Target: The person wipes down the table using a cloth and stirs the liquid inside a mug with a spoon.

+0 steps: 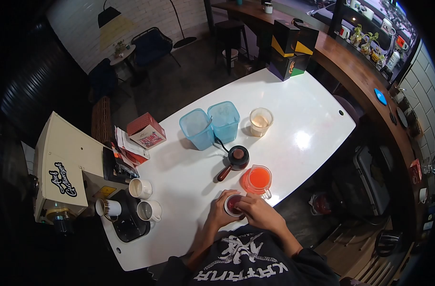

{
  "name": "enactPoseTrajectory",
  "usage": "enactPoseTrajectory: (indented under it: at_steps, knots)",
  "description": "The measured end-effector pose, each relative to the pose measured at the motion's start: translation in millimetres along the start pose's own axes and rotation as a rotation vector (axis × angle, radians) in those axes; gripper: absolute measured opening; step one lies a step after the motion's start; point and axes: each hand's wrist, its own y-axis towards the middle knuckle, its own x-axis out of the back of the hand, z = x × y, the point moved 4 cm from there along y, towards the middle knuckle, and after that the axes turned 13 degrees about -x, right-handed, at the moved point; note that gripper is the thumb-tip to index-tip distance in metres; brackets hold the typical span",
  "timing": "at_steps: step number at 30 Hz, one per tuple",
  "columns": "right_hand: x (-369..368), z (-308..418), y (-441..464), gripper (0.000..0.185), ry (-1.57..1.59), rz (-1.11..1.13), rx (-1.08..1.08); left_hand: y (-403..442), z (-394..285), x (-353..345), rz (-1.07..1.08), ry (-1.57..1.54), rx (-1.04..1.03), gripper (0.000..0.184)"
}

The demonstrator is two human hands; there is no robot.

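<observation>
A small white-rimmed cup (230,210) with dark red contents stands near the white table's front edge. My left hand (220,212) wraps round its left side. My right hand (258,212) is closed at the cup's right side, its fingertips over the opening; whether they pinch anything is hidden. Just behind my hands is a clear jug of orange-red liquid (259,178). Farther back is a dark kettle with a brown handle (238,155). Two blue translucent containers (197,128) stand side by side behind the kettle, and a clear cup (261,122) is to their right.
Pale mugs (140,188) stand at the left beside a cream machine (60,167) and its black tray. A red box (146,131) sits at the left back edge. Dark boxes (292,47) are stacked at the far end of the white table (298,109).
</observation>
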Motion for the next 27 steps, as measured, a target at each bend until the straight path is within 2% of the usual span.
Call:
enactPoseTrajectory:
  at_steps: [3,5,11,17,21,27]
  knots:
    - [6.0,-4.7,-1.9,0.033,-0.019,0.044,-0.059,0.5,-2.0,-0.3,-0.002,0.019,-0.008,0.077]
    - [11.0,-6.2,-1.4,0.034,-0.141,-0.041,-0.067,2.4,-4.3,-0.2,-0.003,0.034,-0.014,0.077]
    - [4.1,-7.5,4.1,0.034,-0.030,-0.162,-0.068,3.5,-4.5,0.3,-0.005,0.018,-0.053,0.076]
    - [-3.1,-7.2,-2.6,0.033,0.021,-0.009,-0.034,1.3,-1.9,0.0,0.010,0.009,-0.015,0.076]
    - [4.8,-4.2,-5.6,0.033,-0.072,-0.022,-0.043,1.8,-2.7,0.3,0.003,0.018,-0.023,0.076]
    - [5.9,-5.0,-0.2,0.034,-0.058,-0.160,-0.047,2.2,-3.9,-0.3,-0.002,0.027,-0.032,0.075]
